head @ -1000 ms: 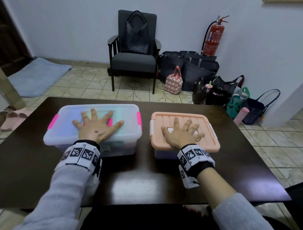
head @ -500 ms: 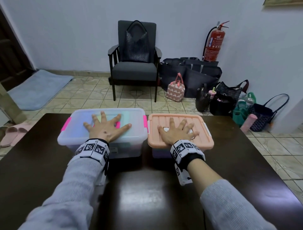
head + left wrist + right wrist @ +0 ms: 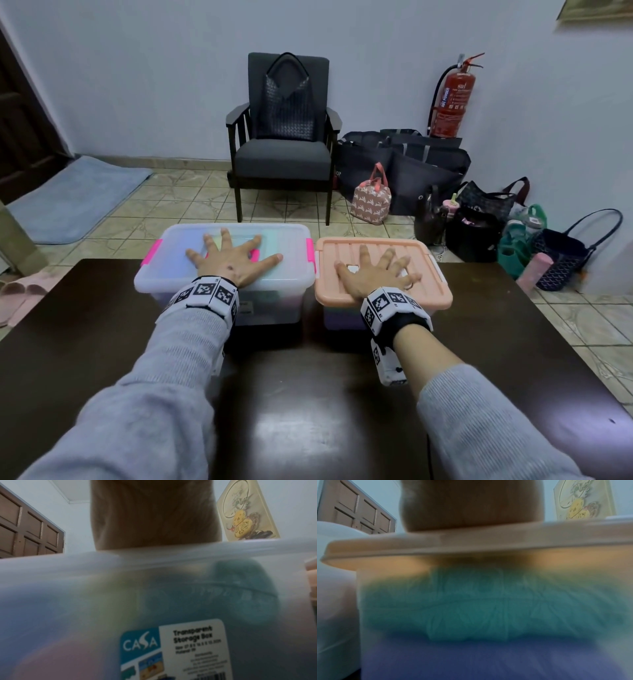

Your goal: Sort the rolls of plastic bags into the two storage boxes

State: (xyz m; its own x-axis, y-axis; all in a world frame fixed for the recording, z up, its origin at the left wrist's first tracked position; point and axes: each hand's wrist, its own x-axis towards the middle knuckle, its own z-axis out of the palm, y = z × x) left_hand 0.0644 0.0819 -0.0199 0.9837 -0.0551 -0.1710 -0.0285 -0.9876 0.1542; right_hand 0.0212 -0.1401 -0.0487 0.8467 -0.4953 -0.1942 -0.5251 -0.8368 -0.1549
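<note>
Clear storage box [image 3: 171,274]: frosted, pink latches [image 3: 310,250], teal-and-white label [image 3: 173,649]; yellow, teal and pink shapes blurred inside.
Second storage box [image 3: 346,318]: peach ribbed lid [image 3: 428,294]; teal and purple shapes blurred inside.
Tabletop [image 3: 85,342]: dark glossy brown.
Sleeves [image 3: 154,394]: grey knit.
Wristbands [image 3: 209,293]: white, black square codes.
Armchair [image 3: 284,157]: dark grey, black frame.
Fire extinguisher [image 3: 452,102]: red.
Mat [image 3: 72,195], left of frame: blue.
Lunch bag [image 3: 371,202]: pink, white pattern.
Floor [image 3: 191,209]: beige marbled tiles.

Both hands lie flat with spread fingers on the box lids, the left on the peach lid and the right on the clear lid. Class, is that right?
Only the lids are swapped. The head view shows the left hand on the clear lid and the right hand on the peach lid.
</note>
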